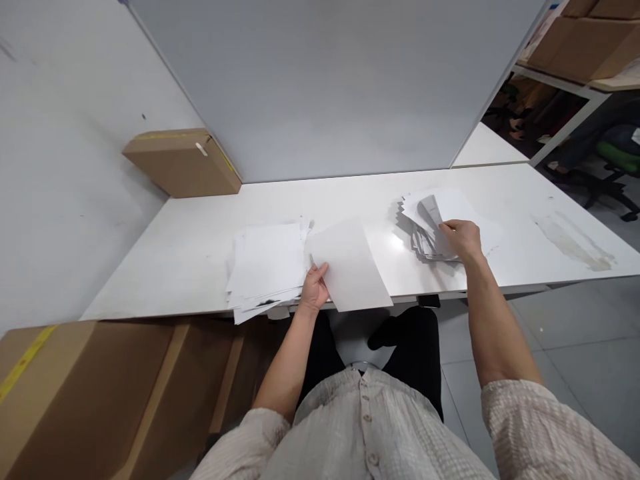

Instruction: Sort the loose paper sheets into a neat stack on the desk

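While a white table stretches across the view, its glossy top marked by a greyish smear toward the right end, two paper piles lie on it. The left hand grips a loose sheet by its left edge, thumb on top; the sheet reaches over the table's front edge, just beside the left pile. The right hand pinches the raised edge of a curled sheet on the untidy right pile. A pale grey partition stands along the back, and a flat carton sits at the far left corner near the white wall. Large cardboard boxes stand at lower left. Grey floor tiles, a green-seated chair and a brown carton show at right.
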`<state>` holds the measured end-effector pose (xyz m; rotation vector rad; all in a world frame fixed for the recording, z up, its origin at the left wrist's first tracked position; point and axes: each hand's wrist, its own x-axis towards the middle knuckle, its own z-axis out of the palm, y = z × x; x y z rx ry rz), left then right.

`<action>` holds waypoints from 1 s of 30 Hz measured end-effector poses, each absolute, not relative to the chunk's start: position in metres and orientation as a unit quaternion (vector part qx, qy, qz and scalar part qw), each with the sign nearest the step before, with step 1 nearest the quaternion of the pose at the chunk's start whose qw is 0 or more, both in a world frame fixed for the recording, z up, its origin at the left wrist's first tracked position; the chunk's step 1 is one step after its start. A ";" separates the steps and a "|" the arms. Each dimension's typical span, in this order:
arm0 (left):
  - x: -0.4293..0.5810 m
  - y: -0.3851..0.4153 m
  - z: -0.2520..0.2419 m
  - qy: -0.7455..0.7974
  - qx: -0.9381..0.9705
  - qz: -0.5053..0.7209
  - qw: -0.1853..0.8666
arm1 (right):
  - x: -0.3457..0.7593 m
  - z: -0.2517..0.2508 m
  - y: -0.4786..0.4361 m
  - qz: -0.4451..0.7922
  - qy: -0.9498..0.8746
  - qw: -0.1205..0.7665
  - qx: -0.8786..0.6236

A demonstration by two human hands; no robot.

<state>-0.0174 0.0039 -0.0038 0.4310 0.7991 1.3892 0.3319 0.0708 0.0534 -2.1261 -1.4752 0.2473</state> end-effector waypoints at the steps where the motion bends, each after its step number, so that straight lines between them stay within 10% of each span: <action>1: -0.017 0.004 -0.004 0.356 0.201 0.613 0.676 | 0.332 0.053 0.071 0.077 -0.540 0.277 -0.791; 12: -0.016 0.002 -0.003 0.344 0.244 0.581 0.696 | 0.320 0.050 0.059 -0.014 -0.593 0.182 -0.784; 17: -0.015 0.001 -0.001 0.341 0.251 0.585 0.692 | 0.298 0.101 0.021 -0.108 -0.607 0.296 -0.729; 23: -0.014 0.002 -0.002 0.350 0.257 0.570 0.697 | 0.256 0.133 -0.018 0.177 -0.567 0.583 -0.554; 30: -0.013 0.002 -0.004 0.341 0.269 0.565 0.702 | 0.205 0.058 0.001 0.253 -0.571 0.447 -0.640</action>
